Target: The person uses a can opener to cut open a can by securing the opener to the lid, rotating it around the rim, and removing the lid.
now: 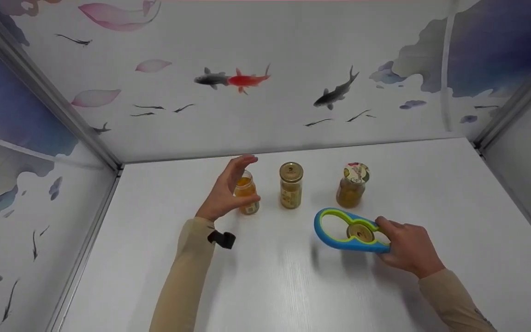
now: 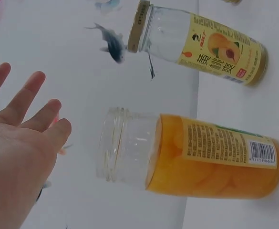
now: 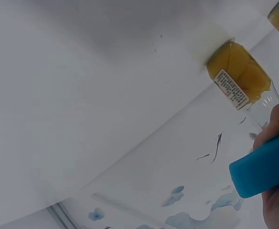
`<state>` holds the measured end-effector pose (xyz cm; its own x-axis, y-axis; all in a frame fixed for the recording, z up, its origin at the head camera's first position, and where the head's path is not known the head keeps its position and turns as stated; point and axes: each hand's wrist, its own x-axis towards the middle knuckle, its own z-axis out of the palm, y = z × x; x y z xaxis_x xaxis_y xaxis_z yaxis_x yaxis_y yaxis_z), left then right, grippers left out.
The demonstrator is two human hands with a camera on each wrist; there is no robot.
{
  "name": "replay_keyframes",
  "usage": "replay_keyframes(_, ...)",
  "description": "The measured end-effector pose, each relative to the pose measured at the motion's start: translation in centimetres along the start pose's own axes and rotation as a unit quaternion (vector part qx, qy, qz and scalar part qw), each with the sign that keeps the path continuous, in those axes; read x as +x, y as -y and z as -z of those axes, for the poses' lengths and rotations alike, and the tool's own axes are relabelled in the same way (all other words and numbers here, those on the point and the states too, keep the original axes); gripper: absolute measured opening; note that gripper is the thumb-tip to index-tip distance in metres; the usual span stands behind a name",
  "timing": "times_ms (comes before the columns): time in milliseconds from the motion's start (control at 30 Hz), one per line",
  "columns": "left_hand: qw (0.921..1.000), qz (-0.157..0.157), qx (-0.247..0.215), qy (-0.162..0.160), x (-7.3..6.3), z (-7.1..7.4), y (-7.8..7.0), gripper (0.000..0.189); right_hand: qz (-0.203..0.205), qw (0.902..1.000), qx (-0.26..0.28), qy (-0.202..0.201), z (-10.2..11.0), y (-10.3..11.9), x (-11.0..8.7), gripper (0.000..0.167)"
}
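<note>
My left hand [image 1: 221, 196] is held with fingers and thumb spread around an uncapped glass jar of orange fruit [image 1: 248, 190]. In the left wrist view the palm [image 2: 20, 148] is apart from that jar's bare threaded mouth. My right hand [image 1: 413, 249] grips the handle of a blue and green jar opener [image 1: 362, 246], raised above the table. A gold lid [image 1: 361, 233] sits within the opener's smaller ring. In the right wrist view the blue handle end [image 3: 261, 169] pokes out of the fist.
A gold-lidded jar [image 1: 291, 191] with a yellow label stands right of the uncapped one. Farther right is a jar with a patterned lid [image 1: 351, 192]. The white table [image 1: 265, 286] meets a wall [image 1: 265, 124] painted with fish close behind the jars.
</note>
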<state>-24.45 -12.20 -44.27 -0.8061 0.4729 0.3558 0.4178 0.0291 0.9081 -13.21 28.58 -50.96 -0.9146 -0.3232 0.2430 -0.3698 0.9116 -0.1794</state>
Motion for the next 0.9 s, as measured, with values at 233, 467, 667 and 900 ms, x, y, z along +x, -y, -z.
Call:
replay_keyframes(233,0.9987,-0.001,-0.003,0.051,-1.0,-2.1,-2.0,0.075,0.008,0.9999,-0.004,-0.014,0.0,0.6,0.3,0.052)
replay_keyframes(467,0.9941,0.017,-0.056,0.091,-1.6,-4.3,0.5,0.071,0.023,0.9994,-0.004,-0.027,0.2,1.2,0.7,0.054)
replay_keyframes(667,0.9888,0.049,-0.078,0.117,-2.3,-6.1,3.1,0.068,0.048,0.9977,0.0,-0.047,0.4,2.1,1.1,0.051)
replay_keyframes(900,0.9783,0.091,-0.116,0.146,-2.7,-8.2,4.0,0.055,0.072,0.9954,-0.001,-0.063,0.6,3.4,1.5,0.051)
